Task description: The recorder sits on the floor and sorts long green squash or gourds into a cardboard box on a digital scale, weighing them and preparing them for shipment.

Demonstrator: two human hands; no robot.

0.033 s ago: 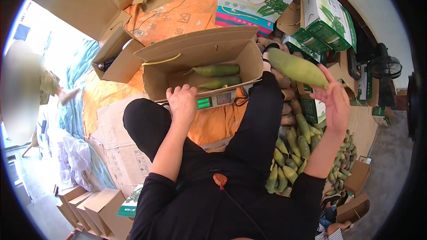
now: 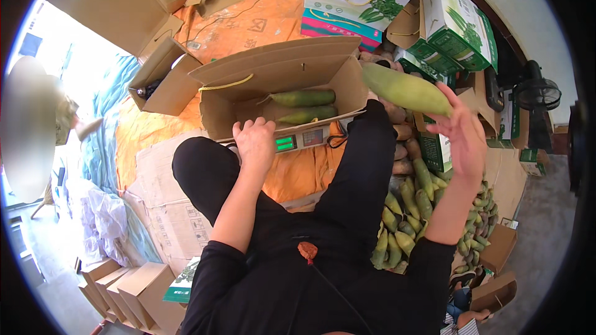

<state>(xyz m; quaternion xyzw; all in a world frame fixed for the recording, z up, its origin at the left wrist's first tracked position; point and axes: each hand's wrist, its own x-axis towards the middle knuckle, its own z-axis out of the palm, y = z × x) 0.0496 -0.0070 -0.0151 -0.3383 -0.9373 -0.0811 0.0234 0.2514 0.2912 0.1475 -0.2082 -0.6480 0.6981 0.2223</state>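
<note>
Fingers (image 2: 460, 107) around green radish (image 2: 405, 90), its tip behind palm.

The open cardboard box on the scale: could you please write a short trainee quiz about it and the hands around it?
1. True or false: the open cardboard box already holds two green radishes.
2. Which hand holds a green radish in the air? A) left hand B) right hand
3. Fill in: the left hand rests on the box's front ____.

Key: 1 true; 2 B; 3 edge.
</note>
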